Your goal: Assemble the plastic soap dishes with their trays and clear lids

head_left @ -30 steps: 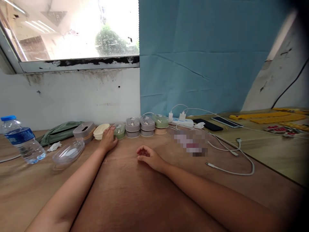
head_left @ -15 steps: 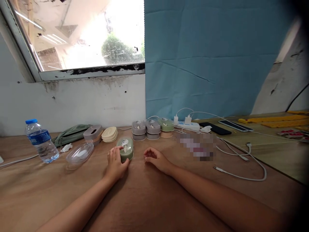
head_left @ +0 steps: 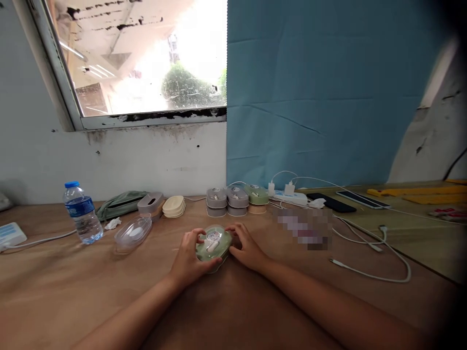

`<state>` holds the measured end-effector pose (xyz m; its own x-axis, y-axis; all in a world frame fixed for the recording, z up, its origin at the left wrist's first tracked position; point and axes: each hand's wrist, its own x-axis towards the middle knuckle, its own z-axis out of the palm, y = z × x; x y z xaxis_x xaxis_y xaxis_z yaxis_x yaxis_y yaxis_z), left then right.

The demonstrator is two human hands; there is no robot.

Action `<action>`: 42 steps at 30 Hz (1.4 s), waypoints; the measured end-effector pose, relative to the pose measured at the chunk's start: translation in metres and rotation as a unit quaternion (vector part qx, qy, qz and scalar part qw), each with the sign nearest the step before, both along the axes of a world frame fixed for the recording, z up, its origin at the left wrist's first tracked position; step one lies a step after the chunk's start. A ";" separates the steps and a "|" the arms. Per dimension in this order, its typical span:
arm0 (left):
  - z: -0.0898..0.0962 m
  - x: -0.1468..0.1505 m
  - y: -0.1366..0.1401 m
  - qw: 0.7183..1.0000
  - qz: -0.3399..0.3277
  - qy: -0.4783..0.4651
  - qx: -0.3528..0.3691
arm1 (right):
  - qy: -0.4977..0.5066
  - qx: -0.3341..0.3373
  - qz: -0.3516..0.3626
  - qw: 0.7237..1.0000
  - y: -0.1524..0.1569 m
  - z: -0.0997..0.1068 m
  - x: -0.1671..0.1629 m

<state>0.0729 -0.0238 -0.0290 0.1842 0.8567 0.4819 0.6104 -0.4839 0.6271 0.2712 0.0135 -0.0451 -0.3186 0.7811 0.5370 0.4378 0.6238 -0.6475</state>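
Observation:
A small green lidded box (head_left: pixel 219 236) with a clear cover, a round printed sticker and a small whitish piece on top sits turned at an angle between my hands. My left hand (head_left: pixel 188 255) grips its left side, thumb along the near edge and fingers on the far left. Against the right side, the curled fingers and thumb of my right hand (head_left: pixel 246 247) hold it too. Behind it stand two grey lidded boxes (head_left: pixel 216 198) (head_left: pixel 237 198) and another green lidded box (head_left: pixel 257 194) with a peach base. The held box's underside is hidden.
Left of my hands are stacked cream trays (head_left: pixel 174 206), a grey box (head_left: pixel 150 201), a clear plastic cover (head_left: pixel 133 233), a green pouch (head_left: pixel 120 205) and a water bottle (head_left: pixel 82 216). To the right lie a power strip (head_left: pixel 297 197), phones (head_left: pixel 332 202) and white cables (head_left: pixel 386 280).
The green box has come nearer and to the right, turned at an angle, with my left hand on it. My right hand, apart from it before, now holds its right side. The view shifted slightly.

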 end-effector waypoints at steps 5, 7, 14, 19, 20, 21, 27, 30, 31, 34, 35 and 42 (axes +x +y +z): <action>-0.005 0.002 0.001 1.000 -0.004 -0.009 0.021 | 0.017 -0.014 0.049 0.999 0.001 -0.002 0.002; -0.009 0.002 0.003 0.999 0.010 -0.022 0.021 | 0.029 -0.030 0.069 0.997 0.004 -0.004 0.003; -0.015 0.000 0.012 0.990 -0.003 -0.072 -0.119 | 0.081 -0.118 0.112 0.983 0.013 -0.010 0.003; -0.006 -0.005 0.009 0.993 -0.021 -0.055 -0.106 | 0.095 -0.137 0.107 0.980 0.011 -0.007 0.002; -0.004 -0.005 0.008 0.993 -0.022 -0.053 -0.103 | 0.096 -0.137 0.104 0.980 0.010 -0.007 0.001; -0.004 -0.006 0.008 0.993 -0.022 -0.053 -0.101 | 0.096 -0.137 0.099 0.981 0.009 -0.006 0.001; -0.008 -0.007 0.014 0.987 -0.029 -0.104 -0.119 | 0.099 -0.139 0.109 0.979 0.004 -0.001 0.002; -0.007 -0.009 0.016 0.984 -0.035 -0.145 -0.097 | 0.121 -0.147 0.109 0.976 0.006 -0.003 0.002; -0.006 -0.010 0.016 0.983 -0.045 -0.162 -0.080 | 0.129 -0.151 0.103 0.975 0.007 -0.004 0.002; 0.002 -0.019 0.015 0.977 -0.114 -0.177 -0.020 | 0.146 -0.171 0.089 0.970 0.012 -0.009 0.002; 0.005 -0.024 0.014 0.977 -0.137 -0.163 0.000 | 0.149 -0.175 0.089 0.969 0.013 -0.010 0.002; 0.028 -0.049 0.006 0.967 -0.197 0.137 0.081 | 0.155 -0.181 0.102 0.966 0.015 -0.011 0.001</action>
